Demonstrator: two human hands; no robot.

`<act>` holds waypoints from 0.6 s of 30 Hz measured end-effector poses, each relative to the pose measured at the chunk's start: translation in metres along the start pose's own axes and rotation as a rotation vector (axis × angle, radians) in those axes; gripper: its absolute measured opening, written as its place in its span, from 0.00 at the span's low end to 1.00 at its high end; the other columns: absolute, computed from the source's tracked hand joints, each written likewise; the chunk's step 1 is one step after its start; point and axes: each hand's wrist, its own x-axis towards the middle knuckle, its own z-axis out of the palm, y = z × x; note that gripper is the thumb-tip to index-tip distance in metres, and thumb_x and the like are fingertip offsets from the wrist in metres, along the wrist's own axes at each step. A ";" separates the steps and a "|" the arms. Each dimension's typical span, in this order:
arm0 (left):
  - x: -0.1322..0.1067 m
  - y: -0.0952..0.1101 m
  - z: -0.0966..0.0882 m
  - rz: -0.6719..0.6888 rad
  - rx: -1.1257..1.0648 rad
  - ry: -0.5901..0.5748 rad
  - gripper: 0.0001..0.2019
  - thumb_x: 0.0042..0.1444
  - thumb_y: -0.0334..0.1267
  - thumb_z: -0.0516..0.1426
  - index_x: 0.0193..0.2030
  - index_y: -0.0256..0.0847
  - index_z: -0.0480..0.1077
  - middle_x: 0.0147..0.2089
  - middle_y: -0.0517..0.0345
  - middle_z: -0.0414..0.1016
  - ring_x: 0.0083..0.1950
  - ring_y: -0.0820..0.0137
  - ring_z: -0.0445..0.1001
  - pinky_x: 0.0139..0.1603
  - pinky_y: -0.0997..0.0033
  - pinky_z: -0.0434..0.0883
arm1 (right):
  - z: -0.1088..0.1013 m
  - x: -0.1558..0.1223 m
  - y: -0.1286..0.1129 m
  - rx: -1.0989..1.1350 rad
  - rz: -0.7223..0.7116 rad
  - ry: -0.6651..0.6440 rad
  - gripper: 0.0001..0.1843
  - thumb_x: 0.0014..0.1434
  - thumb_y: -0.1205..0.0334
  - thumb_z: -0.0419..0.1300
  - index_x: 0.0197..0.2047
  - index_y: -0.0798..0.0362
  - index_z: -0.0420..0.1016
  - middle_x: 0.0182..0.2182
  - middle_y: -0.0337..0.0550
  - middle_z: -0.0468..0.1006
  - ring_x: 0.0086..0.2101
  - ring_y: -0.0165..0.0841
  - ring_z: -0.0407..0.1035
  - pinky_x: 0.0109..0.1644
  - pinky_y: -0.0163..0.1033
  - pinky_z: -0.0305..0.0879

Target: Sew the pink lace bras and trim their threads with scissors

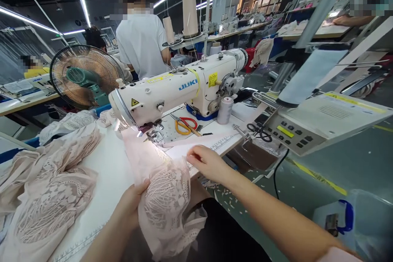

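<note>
A pale pink lace bra [167, 194] hangs over the front edge of the sewing table, its sheer upper part reaching up to the needle area of the white sewing machine [159, 94]. My left hand [133, 200] grips the lace cup from its left side, with the thumb on top. To the right, my right hand [210, 163] is closed, its thumb and fingertips pinched at the sheer edge of the same bra. A lamp lights the cloth beneath the machine head. A pale strip of tape [208, 139] runs from the needle area to the right.
More lace bras [52, 204] are heaped on the left of the table. Scissors [184, 125] and a thread cone [225, 110] lie by the machine. A control box [307, 127] juts out at right. Behind stand a fan [86, 75] and a person in a white shirt [141, 43].
</note>
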 end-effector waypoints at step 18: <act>-0.018 0.008 -0.008 0.064 0.272 -0.076 0.14 0.47 0.44 0.65 0.34 0.34 0.73 0.26 0.48 0.79 0.29 0.59 0.78 0.29 0.65 0.73 | 0.125 -0.062 0.015 1.433 0.165 -0.721 0.36 0.44 0.41 0.67 0.53 0.50 0.72 0.43 0.50 0.79 0.47 0.45 0.72 0.53 0.53 0.65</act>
